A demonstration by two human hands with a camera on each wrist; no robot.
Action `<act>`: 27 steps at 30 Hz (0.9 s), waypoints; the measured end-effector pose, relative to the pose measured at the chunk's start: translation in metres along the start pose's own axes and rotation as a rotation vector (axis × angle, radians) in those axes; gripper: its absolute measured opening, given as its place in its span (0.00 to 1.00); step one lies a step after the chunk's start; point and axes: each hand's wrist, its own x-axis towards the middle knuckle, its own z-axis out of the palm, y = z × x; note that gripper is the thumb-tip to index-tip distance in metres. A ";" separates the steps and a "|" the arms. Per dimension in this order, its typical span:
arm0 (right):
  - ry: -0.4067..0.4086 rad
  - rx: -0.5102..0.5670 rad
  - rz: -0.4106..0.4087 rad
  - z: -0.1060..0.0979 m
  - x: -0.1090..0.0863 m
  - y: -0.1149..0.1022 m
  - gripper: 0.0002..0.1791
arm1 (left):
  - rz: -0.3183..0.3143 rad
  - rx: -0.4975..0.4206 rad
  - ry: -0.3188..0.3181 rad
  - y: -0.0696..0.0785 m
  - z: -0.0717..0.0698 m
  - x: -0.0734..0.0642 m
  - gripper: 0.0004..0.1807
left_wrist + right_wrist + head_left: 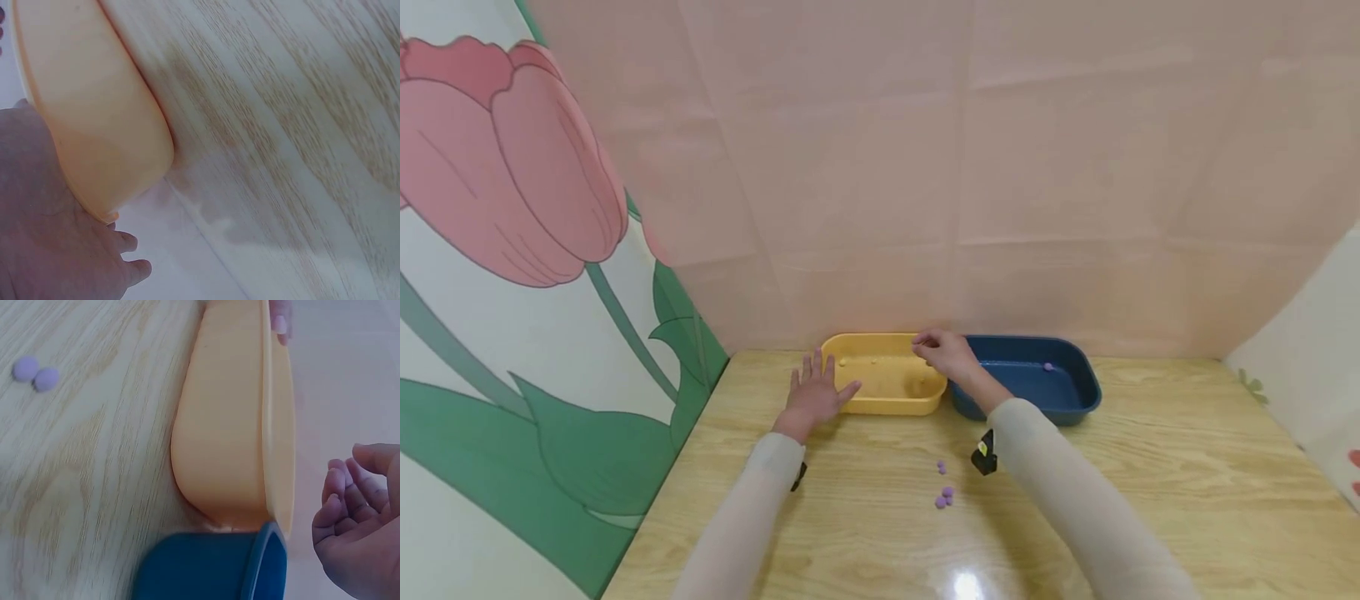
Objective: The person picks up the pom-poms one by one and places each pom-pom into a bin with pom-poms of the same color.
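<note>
A yellow tray (891,407) and a dark blue tray (1060,413) stand side by side at the back of the table. My left hand (814,398) lies at the yellow tray's left end, fingers spread; in the left wrist view the same hand (59,231) overlaps the tray rim. Above the yellow tray's right end is my right hand (946,354). Seen from the right wrist, that hand (365,525) has loosely bent fingers, its thumb apart from them and nothing visible between. Small yellowish bits (874,361) show inside the yellow tray, and a purple ball (1048,367) lies in the blue one.
Several small purple balls (947,492) lie on the wooden table (865,517) in front of the trays, two of them as a pair (36,374). A pinkish sheet (850,208) hangs right behind the trays. At the left rises a wall with a painted tulip (505,158).
</note>
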 end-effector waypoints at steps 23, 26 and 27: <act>0.025 -0.049 0.006 -0.033 -0.030 0.029 0.16 | 0.013 -0.028 0.009 0.000 -0.003 -0.005 0.50; 0.032 -0.075 -0.020 -0.041 -0.037 0.035 0.17 | 0.014 -0.032 0.011 0.002 -0.003 -0.006 0.51; 0.037 -0.085 -0.030 -0.043 -0.040 0.037 0.17 | 0.016 -0.039 0.012 0.002 -0.003 -0.006 0.50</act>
